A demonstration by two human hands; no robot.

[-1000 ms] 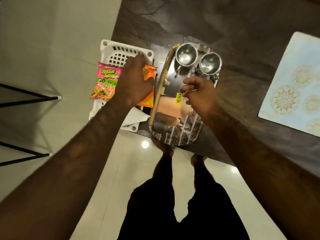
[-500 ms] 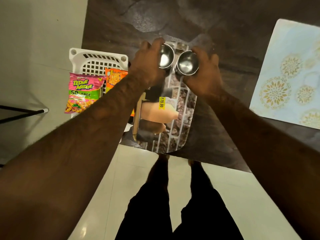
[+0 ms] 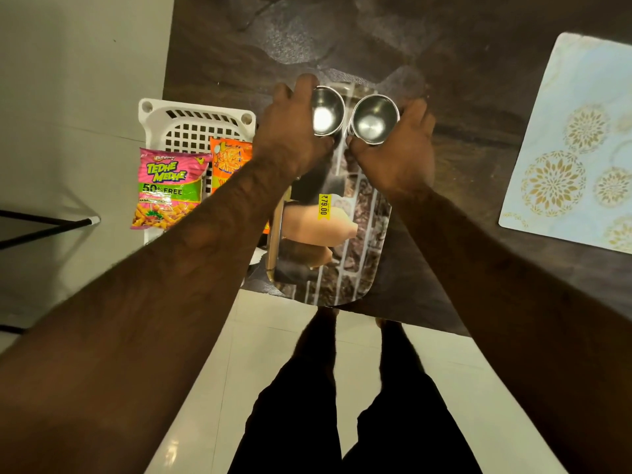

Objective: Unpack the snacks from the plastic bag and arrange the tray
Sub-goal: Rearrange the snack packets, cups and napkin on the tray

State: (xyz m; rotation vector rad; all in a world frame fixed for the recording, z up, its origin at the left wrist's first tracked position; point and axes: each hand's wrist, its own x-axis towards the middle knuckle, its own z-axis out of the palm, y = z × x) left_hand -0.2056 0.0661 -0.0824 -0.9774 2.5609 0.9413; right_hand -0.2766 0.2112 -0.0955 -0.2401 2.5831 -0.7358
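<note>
Two steel cups stand side by side at the far end of the mirrored tray [image 3: 343, 278], each in a bare hand. The left hand [image 3: 290, 131] grips the left cup [image 3: 326, 112], fingers [image 3: 305, 84] curled round its outer wall. The right hand [image 3: 400, 155] holds the right cup [image 3: 374, 119] the same way, fingers [image 3: 416, 109] wrapped round the far side. The cups' rims nearly touch above the tray. A yellow price sticker [image 3: 324, 206] sits near the tray's middle, on its polished surface. The tray lies on the dark counter [image 3: 342, 35], its near end at the counter's edge. Just left of the tray is a white slatted basket [image 3: 195, 126] with two snack packets lying on it: a pink one [image 3: 167, 188] farther from the tray, an orange one [image 3: 229, 162] close beside the tray and partly hidden by the left forearm. Well to the right of the tray lies a pale placemat [image 3: 574, 142] with gold flower prints.
</note>
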